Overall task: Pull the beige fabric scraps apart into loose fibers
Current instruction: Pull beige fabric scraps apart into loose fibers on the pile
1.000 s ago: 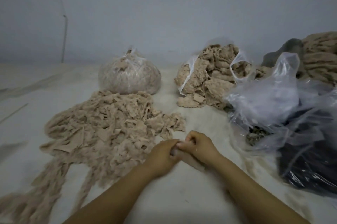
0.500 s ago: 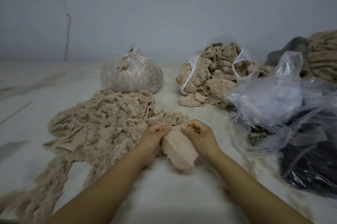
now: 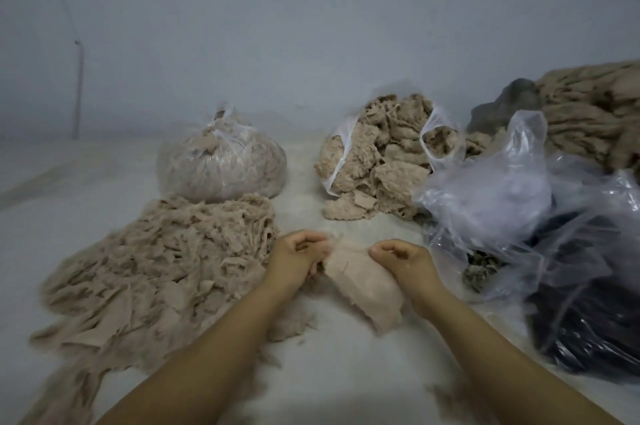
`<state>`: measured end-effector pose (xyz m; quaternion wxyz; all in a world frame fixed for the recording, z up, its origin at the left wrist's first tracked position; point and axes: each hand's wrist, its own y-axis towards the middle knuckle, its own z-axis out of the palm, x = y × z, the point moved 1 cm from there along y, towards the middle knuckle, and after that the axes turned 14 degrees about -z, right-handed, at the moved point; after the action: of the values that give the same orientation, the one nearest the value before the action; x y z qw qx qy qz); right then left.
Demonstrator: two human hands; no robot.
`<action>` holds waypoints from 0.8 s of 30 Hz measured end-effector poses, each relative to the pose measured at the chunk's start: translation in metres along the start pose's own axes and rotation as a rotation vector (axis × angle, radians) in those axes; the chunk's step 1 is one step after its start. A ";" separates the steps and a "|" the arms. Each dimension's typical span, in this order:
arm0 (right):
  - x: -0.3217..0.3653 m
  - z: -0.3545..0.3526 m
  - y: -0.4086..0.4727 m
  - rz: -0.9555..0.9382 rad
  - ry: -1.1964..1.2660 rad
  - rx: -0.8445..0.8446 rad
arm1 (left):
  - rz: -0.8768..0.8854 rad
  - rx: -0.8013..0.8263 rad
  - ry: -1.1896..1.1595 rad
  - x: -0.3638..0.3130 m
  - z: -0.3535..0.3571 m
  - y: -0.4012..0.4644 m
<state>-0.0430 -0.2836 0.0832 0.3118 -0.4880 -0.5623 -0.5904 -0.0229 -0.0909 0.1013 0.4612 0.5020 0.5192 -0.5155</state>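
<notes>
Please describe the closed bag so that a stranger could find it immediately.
Start at the large loose pile of beige scraps on the left. The knotted bag sits directly behind it, near the wall. Unlike the open bag to its right, its top is tied shut and nothing spills out.

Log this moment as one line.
left hand: gripping scrap edge | right hand: gripping opposite edge | beige fabric scrap: stretched between hands, intact

Matt beige cloth scrap [image 3: 363, 286]; glossy plastic bag [image 3: 491, 196]

A: What's worn on the arms?
B: Nothing, both forearms bare, no sleeves visible.
A: Hands?
B: Left hand [image 3: 296, 260] and right hand [image 3: 403, 260] bare, short nails, no rings or watch seen.
</notes>
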 end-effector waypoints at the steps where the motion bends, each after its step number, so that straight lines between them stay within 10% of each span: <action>1: -0.006 0.000 0.005 0.021 -0.047 0.016 | -0.013 -0.018 0.017 0.003 -0.004 0.006; 10: -0.035 -0.006 0.040 -0.105 -0.896 0.111 | 0.014 0.076 0.441 0.044 -0.041 0.044; 18: -0.057 0.020 0.003 -0.238 -0.804 0.293 | 0.549 0.367 1.132 0.042 -0.002 0.064; 24: -0.059 0.021 0.014 -0.288 -0.777 0.354 | 0.348 0.221 1.358 0.048 -0.030 0.060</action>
<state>-0.0061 -0.2763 0.0308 0.0708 -0.5294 -0.7923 -0.2951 0.0344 -0.0608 0.0506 0.0575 0.8320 0.5488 -0.0572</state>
